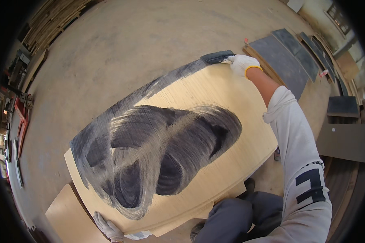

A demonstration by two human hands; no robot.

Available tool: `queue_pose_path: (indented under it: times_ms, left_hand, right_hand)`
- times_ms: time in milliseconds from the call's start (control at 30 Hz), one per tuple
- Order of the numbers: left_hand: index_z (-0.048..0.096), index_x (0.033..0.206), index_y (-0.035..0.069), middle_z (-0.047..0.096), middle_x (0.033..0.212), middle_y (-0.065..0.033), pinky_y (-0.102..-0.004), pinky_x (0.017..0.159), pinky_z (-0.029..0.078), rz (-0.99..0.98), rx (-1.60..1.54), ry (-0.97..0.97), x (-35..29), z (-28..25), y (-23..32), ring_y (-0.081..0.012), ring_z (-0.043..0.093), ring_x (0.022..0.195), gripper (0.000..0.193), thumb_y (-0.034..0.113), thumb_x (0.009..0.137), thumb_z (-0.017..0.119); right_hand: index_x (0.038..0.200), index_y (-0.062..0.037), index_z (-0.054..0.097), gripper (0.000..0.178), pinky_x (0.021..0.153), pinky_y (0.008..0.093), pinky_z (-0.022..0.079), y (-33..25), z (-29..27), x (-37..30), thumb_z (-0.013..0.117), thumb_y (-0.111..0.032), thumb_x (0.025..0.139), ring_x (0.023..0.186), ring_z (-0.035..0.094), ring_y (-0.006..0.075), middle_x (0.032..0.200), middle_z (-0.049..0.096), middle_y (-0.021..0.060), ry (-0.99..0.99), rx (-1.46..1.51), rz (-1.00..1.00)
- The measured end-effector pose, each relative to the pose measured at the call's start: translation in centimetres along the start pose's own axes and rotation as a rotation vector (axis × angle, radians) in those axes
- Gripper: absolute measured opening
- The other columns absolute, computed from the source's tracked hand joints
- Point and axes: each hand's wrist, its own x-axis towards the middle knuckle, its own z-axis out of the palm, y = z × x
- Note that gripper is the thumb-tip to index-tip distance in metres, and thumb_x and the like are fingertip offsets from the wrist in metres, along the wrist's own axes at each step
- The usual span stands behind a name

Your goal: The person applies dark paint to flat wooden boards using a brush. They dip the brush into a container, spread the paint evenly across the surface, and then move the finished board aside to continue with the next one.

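The right hand (241, 64), in a white work glove with a yellow cuff, is stretched out to the far right corner of a big plywood sheet (235, 162), and its fingers are closed around the handle of a wide brush (217, 57) whose dark head lies on the far edge of the sheet. From the brush a long dark band of paint (150, 87) runs along this far edge toward the left, and in the middle of the sheet there are broad swirling strokes of the same black paint, thick in some places and thin and streaky in others (the pale wood shows through there). The right part and the near edge of the sheet are bare wood. The left hand (108, 228), also in a white glove, is at the near left corner of the sheet; the fingers lie on the edge, but I cannot tell if they grip it or only rest there. The sheet lies on top of other pale boards (67, 214), which come out under it at the near left side, and all this is on a concrete floor (121, 36). The person's knees in grey trousers (239, 216) are just beside the near edge of the sheet. On the far right, several dark painted panels (282, 60) lie side by side on the floor, well apart from the sheet, and more dark panels (344, 139) are at the right. At the far left there is a stack of wooden boards (54, 20).
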Motion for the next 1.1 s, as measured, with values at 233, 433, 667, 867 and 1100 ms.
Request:
queue_pose_path:
  times_ms: [233,433,667,867,1100]
  left_hand:
    - [0.043,0.162,-0.006,0.043,0.169,-0.0267,-0.0551,0.133,0.024,-0.042,0.019,-0.02,-0.1,0.1,0.2,-0.0463,0.034,0.16,0.067,0.036,0.11,0.042]
    - [0.044,0.161,-0.007,0.045,0.168,-0.0276,-0.0552,0.133,0.025,-0.022,0.04,0.013,-0.6,-0.6,0.3,-0.0469,0.036,0.159,0.066,0.035,0.11,0.042]
    - [0.042,0.162,-0.006,0.041,0.171,-0.0263,-0.0582,0.133,0.023,-0.027,-0.027,-0.036,0.8,1.0,1.0,-0.0485,0.031,0.161,0.067,0.037,0.111,0.039]
    - [0.041,0.164,-0.004,0.04,0.172,-0.0246,-0.0579,0.133,0.022,-0.059,0.002,-0.029,-0.8,-0.6,0.0,-0.0478,0.029,0.162,0.065,0.032,0.11,0.041]
    - [0.041,0.163,-0.004,0.04,0.172,-0.0245,-0.0587,0.132,0.023,-0.031,0.018,-0.022,0.0,-0.1,0.6,-0.0493,0.031,0.161,0.064,0.028,0.108,0.043]
  right_hand:
    - [0.153,-0.0252,0.064,0.049,0.106,0.0484,0.056,1.2,-0.3,-0.5,0.051,-0.026,0.106,0.129,0.07,0.0346,0.143,0.073,0.0098,0.04,-0.043,-0.117]
    - [0.159,-0.0281,0.058,0.055,0.108,0.0468,0.054,-0.9,0.6,-3.2,0.052,-0.032,0.105,0.128,0.07,0.0353,0.141,0.073,0.0128,-0.022,-0.067,-0.13]
    - [0.156,-0.0264,0.061,0.052,0.108,0.0494,0.055,0.8,-1.2,-0.6,0.053,-0.029,0.104,0.13,0.069,0.0359,0.146,0.071,0.011,-0.057,0.006,0.018]
    - [0.151,-0.0255,0.064,0.049,0.104,0.0498,0.057,-1.6,0.7,-7.0,0.051,-0.027,0.104,0.125,0.071,0.0378,0.142,0.073,0.0117,0.024,-0.056,-0.099]
    - [0.134,-0.0149,0.067,0.037,0.096,0.0525,0.058,-7.4,1.1,-6.0,0.049,-0.023,0.104,0.119,0.074,0.0397,0.129,0.078,0.0159,0.048,-0.002,-0.201]
